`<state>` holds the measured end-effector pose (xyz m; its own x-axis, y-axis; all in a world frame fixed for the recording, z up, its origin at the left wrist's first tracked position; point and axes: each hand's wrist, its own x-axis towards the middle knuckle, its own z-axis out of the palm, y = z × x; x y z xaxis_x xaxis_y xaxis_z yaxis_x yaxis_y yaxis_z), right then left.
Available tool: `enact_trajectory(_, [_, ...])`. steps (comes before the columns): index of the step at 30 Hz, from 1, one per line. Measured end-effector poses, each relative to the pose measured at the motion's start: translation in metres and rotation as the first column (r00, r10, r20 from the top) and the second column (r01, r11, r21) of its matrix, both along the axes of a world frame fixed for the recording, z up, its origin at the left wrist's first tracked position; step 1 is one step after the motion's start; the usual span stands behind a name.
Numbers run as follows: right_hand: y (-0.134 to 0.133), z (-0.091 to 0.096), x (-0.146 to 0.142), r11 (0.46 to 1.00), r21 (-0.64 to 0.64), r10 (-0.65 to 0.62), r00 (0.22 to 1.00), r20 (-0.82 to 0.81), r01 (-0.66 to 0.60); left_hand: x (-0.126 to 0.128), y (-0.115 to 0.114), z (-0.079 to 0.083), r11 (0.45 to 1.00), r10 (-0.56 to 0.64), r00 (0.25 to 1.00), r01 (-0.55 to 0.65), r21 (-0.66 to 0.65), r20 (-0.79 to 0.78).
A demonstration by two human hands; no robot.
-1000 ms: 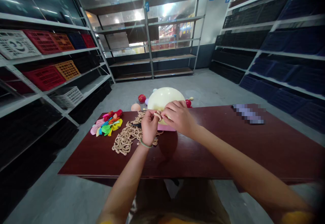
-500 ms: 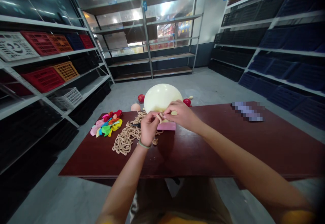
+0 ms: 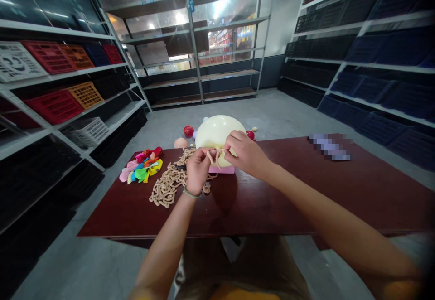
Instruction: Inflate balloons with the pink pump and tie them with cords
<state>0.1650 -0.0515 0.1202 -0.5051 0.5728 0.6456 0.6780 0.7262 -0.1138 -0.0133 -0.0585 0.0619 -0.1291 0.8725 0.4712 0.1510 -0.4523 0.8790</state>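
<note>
The left hand (image 3: 197, 171) and right hand (image 3: 246, 154) cover the neck of the pale yellow balloon (image 3: 217, 132), so where the tan strand (image 3: 213, 157) meets it cannot be seen. The balloon and hands hide most of the pink object (image 3: 221, 169), leaving its shape unclear. A small black item (image 3: 181, 167) is partly covered and too small to name. A pixelated patch (image 3: 329, 147) masks whatever lies on the worktop (image 3: 272, 214). The lower edge cuts off the person's torso (image 3: 244, 268).

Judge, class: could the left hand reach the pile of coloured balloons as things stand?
Probably yes: the left hand is near the coloured balloons; only the low beige balloon chain lies between.
</note>
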Motion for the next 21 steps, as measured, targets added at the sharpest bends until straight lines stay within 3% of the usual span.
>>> enact_trajectory(5, [-0.001, -0.006, 0.005, 0.960, 0.267, -0.155, 0.957, 0.243, 0.087, 0.002, -0.005, 0.001, 0.997, 0.070, 0.997, -0.069, 0.020, -0.039])
enact_trajectory(10, [-0.001, -0.013, 0.017, 0.920, 0.371, -0.249, 0.922, 0.298, 0.129, 0.007, -0.008, 0.001, 0.997, 0.073, 0.995, -0.072, 0.009, -0.065])
enact_trajectory(14, [-0.002, -0.020, 0.021, 0.928, 0.358, -0.201, 0.945, 0.259, 0.100, 0.011, -0.008, 0.001, 0.999, -0.004, 1.000, 0.004, -0.043, -0.008])
enact_trajectory(21, [-0.005, -0.018, 0.018, 0.984, 0.174, -0.078, 0.953, 0.292, 0.027, 0.011, -0.009, -0.002, 0.994, -0.081, 0.995, 0.085, -0.067, 0.065])
